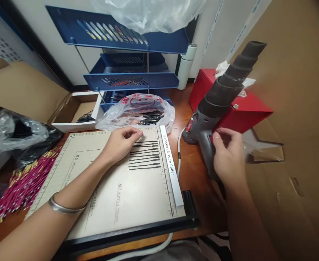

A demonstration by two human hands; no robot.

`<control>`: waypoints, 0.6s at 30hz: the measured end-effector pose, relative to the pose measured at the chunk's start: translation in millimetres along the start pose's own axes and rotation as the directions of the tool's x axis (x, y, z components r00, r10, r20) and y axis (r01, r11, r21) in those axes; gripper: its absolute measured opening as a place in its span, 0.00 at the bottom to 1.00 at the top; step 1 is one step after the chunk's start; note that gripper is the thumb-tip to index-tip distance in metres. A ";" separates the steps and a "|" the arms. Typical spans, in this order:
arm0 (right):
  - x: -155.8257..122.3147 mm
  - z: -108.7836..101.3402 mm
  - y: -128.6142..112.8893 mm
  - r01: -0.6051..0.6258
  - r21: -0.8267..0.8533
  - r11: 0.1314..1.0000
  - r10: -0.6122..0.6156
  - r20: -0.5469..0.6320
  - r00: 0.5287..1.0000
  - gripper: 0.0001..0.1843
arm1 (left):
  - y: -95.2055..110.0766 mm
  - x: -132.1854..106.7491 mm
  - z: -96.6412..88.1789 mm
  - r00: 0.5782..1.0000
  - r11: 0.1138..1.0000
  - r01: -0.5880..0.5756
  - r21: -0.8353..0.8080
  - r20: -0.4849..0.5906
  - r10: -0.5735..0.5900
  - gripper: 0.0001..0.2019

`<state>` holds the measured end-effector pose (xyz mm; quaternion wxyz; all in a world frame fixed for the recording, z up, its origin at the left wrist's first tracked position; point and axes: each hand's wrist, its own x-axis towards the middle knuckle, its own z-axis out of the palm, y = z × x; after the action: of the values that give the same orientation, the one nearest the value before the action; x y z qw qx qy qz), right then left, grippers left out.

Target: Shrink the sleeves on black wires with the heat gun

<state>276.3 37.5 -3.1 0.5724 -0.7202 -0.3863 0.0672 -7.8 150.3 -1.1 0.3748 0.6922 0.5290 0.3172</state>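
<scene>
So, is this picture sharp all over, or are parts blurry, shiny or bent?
In the head view, the paper cutter bears readable lettering; the cardboard at right looks softer and seems stretched; the top-right corner goes dark; pale highlights show on the plastic bag at the top.

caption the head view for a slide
Left hand over a paper cutter, beside a row of thin dark strips; right hand at a gun-shaped tool.
</scene>
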 end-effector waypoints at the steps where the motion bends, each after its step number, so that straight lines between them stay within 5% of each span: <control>1: -5.0 1.2 -7.9 -0.011 0.033 0.999 0.012 -0.042 0.999 0.20 | -0.8 0.1 0.3 1.000 1.000 -0.006 -0.007 -0.006 0.006 0.21; 4: -20.0 5.0 -32.0 -0.026 0.139 0.990 0.041 -0.108 0.993 0.22 | -2.6 0.3 0.7 1.000 1.000 -0.014 -0.025 -0.012 0.014 0.20; 7: -29.4 7.0 -53.1 0.108 0.321 0.941 0.003 -0.327 0.945 0.16 | -3.1 0.3 0.7 1.000 0.999 -0.028 -0.043 -0.011 0.028 0.19; 9: -27.5 9.4 -62.3 0.041 0.598 0.800 0.095 -0.193 0.977 0.16 | -2.5 -0.2 0.3 0.999 0.998 -0.036 -0.043 -0.016 0.035 0.19; 10: -23.1 11.8 -64.5 -0.140 0.744 0.653 0.147 0.057 0.987 0.22 | -2.0 -0.5 0.1 0.999 0.998 -0.038 -0.041 -0.019 0.037 0.19; 11: -16.5 15.0 -64.9 -0.427 0.781 0.457 0.159 0.400 0.903 0.25 | -1.5 -0.9 -0.3 0.999 0.998 -0.041 -0.038 -0.025 0.040 0.18; 13: 1.3 23.3 -60.9 -0.746 0.652 -0.132 0.069 0.757 0.650 0.30 | -0.6 -1.6 -1.0 0.998 0.998 -0.050 -0.031 -0.036 0.049 0.17; 15: 19.9 31.3 -53.0 -0.647 0.301 -0.700 -0.128 0.839 0.529 0.40 | -0.3 -2.1 -1.8 0.997 0.998 -0.059 -0.025 -0.051 0.058 0.17; 16: 27.7 34.3 -48.8 -0.509 0.106 -0.854 -0.194 0.844 0.500 0.45 | -0.3 -2.2 -2.3 0.997 0.998 -0.059 -0.021 -0.058 0.058 0.16; 18: 38.5 38.0 -41.3 -0.198 -0.153 -0.968 -0.228 0.864 0.450 0.51 | -0.5 -2.3 -3.2 0.996 0.998 -0.055 -0.015 -0.068 0.054 0.16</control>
<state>262.6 93.1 33.6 -0.5219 -0.3095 -0.3584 -0.7095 -11.3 148.8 0.1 0.3538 0.6918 0.5197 0.3551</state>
